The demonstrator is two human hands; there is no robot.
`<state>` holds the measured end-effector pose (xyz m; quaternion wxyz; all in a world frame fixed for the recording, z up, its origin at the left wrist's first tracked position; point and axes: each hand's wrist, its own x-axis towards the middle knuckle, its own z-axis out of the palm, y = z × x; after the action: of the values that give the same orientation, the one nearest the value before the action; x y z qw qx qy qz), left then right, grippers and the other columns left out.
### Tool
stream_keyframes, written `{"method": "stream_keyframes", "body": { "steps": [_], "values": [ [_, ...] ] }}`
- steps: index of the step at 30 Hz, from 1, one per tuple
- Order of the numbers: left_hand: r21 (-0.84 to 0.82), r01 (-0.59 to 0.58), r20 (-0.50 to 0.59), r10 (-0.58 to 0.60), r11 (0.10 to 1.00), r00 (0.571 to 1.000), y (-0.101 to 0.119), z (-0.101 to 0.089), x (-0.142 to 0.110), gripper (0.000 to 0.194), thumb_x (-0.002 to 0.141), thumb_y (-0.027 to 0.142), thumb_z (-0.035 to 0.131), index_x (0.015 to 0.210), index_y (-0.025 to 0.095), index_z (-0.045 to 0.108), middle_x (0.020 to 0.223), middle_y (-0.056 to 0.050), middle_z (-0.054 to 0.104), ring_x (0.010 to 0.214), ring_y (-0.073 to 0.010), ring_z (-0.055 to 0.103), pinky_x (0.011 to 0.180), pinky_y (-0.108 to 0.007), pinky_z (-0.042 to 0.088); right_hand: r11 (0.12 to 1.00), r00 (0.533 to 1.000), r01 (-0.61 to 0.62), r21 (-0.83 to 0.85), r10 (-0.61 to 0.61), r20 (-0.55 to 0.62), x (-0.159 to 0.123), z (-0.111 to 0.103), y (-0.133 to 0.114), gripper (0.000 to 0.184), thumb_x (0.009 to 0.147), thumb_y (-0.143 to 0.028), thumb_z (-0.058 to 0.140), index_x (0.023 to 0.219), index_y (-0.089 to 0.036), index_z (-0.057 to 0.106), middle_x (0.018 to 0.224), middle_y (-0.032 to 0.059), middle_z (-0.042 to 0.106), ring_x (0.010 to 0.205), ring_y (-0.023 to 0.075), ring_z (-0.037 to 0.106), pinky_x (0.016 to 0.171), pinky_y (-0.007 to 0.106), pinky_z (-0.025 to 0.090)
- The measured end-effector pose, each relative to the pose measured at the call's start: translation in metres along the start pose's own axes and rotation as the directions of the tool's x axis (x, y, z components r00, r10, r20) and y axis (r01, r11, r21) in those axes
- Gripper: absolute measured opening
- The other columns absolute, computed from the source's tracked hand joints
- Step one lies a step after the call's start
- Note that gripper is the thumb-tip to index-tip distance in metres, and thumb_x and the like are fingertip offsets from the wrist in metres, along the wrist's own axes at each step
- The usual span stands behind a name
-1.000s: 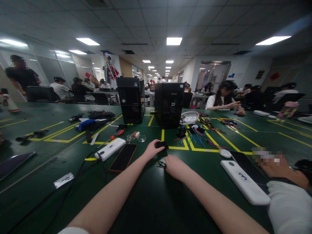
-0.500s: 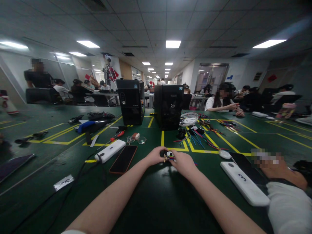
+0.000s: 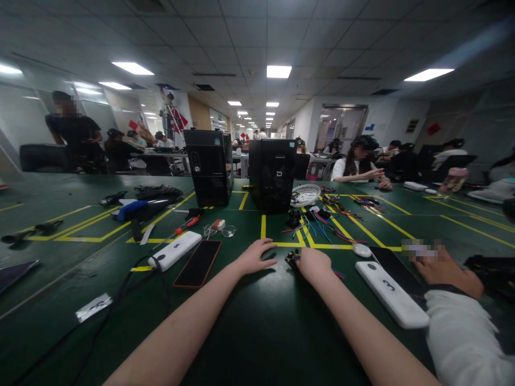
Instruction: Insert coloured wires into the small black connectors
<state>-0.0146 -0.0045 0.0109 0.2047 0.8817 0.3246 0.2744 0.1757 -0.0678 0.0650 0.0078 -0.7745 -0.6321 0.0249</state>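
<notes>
Over the green tabletop [image 3: 241, 321], my left hand [image 3: 255, 257] has its fingers apart and holds nothing. My right hand [image 3: 316, 265] is closed around a small dark wired part [image 3: 291, 259]; red and blue wire ends stick out past the hand's right side. The part's exact kind is too small to tell. Beyond my right hand lie loose coloured wires [image 3: 317, 228] and a small black part [image 3: 294, 218]. To the left of my left hand a phone [image 3: 198, 264] with an orange-brown edge lies flat.
Two black computer towers [image 3: 209, 171] stand ahead. White power bank marked 3 [image 3: 390, 292] and a dark phone [image 3: 398, 268] lie at right, near a co-worker's hand [image 3: 454, 273]. At left are another white power bank [image 3: 177, 251], glasses [image 3: 228, 231], a red screwdriver [image 3: 187, 225] and black cables [image 3: 132, 284].
My left hand has let go of the wired part and opened, moving slightly left. My right hand has turned and moved right with the part. The whole view has shifted slightly.
</notes>
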Motion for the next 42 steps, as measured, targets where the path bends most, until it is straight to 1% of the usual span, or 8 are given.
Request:
{"method": "stream_keyframes", "body": {
  "steps": [7,10,14,20,26,31,36,42],
  "values": [
    [0.047,0.005,0.035,-0.006,0.999,0.999,0.000,0.000,-0.001,0.040,0.077,0.041,0.056,0.114,0.026,0.056,0.130,-0.008,0.044,0.122,-0.0255,0.038,0.102,-0.040,0.030,0.954,0.948,-0.299,0.009,0.296,0.117,0.028,-0.014,0.057,0.035,0.075,-0.025,0.051,0.104,-0.012,0.064,0.107,0.0197,0.060,0.097,0.0270,0.058,0.070,0.034,0.045],
    [0.046,-0.014,0.033,0.012,0.999,0.999,0.000,0.001,-0.002,0.037,0.077,0.041,0.056,0.111,0.025,0.058,0.128,-0.008,0.046,0.121,-0.0257,0.038,0.101,-0.040,0.030,0.941,0.932,-0.339,0.013,0.334,0.138,0.037,-0.013,0.076,0.039,0.075,-0.030,0.050,0.107,-0.012,0.062,0.112,0.0192,0.058,0.100,0.0277,0.056,0.073,0.036,0.044],
    [0.115,-0.019,0.065,0.011,0.993,0.998,0.001,0.001,-0.001,0.038,0.079,0.042,0.053,0.113,0.025,0.056,0.130,-0.007,0.044,0.121,-0.0254,0.038,0.101,-0.041,0.031,0.957,0.953,-0.288,0.023,0.284,0.109,0.042,-0.013,0.095,0.045,0.081,-0.039,0.040,0.106,-0.010,0.063,0.112,0.0188,0.058,0.100,0.0276,0.056,0.076,0.035,0.044],
    [0.187,-0.025,0.099,0.006,0.982,0.995,0.001,0.002,0.000,0.040,0.082,0.044,0.049,0.115,0.024,0.053,0.129,-0.007,0.044,0.120,-0.0251,0.038,0.100,-0.041,0.032,0.990,0.991,-0.135,0.038,0.134,0.028,0.049,-0.014,0.113,0.033,0.082,-0.021,0.038,0.101,-0.011,0.063,0.102,0.0163,0.063,0.093,0.0221,0.059,0.073,0.027,0.042],
    [0.189,-0.037,0.105,0.017,0.981,0.994,0.003,0.001,0.000,0.040,0.082,0.044,0.048,0.116,0.024,0.053,0.126,-0.007,0.047,0.117,-0.0240,0.041,0.099,-0.040,0.034,0.995,0.999,-0.042,0.094,0.041,0.015,0.050,-0.014,0.112,0.030,0.076,-0.017,0.042,0.095,-0.016,0.065,0.090,0.0096,0.066,0.084,0.0184,0.060,0.064,0.023,0.039],
    [0.185,-0.026,0.105,0.007,0.982,0.994,0.004,0.000,0.001,0.040,0.082,0.044,0.049,0.116,0.024,0.053,0.126,-0.007,0.047,0.117,-0.0242,0.041,0.099,-0.039,0.034,0.992,0.996,-0.003,0.129,0.015,-0.093,0.045,-0.019,0.109,0.028,0.071,-0.021,0.050,0.095,-0.016,0.065,0.095,0.0085,0.065,0.086,0.0182,0.059,0.064,0.022,0.039],
    [0.178,-0.031,0.100,0.013,0.984,0.995,0.002,0.001,0.001,0.039,0.082,0.044,0.048,0.115,0.024,0.053,0.126,-0.006,0.048,0.117,-0.0239,0.041,0.099,-0.040,0.034,0.982,0.999,0.014,0.187,-0.007,-0.040,0.042,-0.020,0.106,0.029,0.067,-0.017,0.054,0.093,-0.015,0.065,0.086,0.0066,0.066,0.076,0.0151,0.060,0.060,0.020,0.038],
    [0.171,-0.034,0.103,0.016,0.985,0.995,0.002,0.001,0.001,0.040,0.082,0.045,0.048,0.115,0.024,0.053,0.125,-0.006,0.048,0.116,-0.0234,0.042,0.098,-0.039,0.034,0.987,0.999,0.021,0.162,-0.016,-0.035,0.043,-0.018,0.105,0.036,0.067,-0.016,0.053,0.102,-0.014,0.064,0.090,0.0080,0.067,0.078,0.0166,0.060,0.065,0.021,0.040]
  ]
}}
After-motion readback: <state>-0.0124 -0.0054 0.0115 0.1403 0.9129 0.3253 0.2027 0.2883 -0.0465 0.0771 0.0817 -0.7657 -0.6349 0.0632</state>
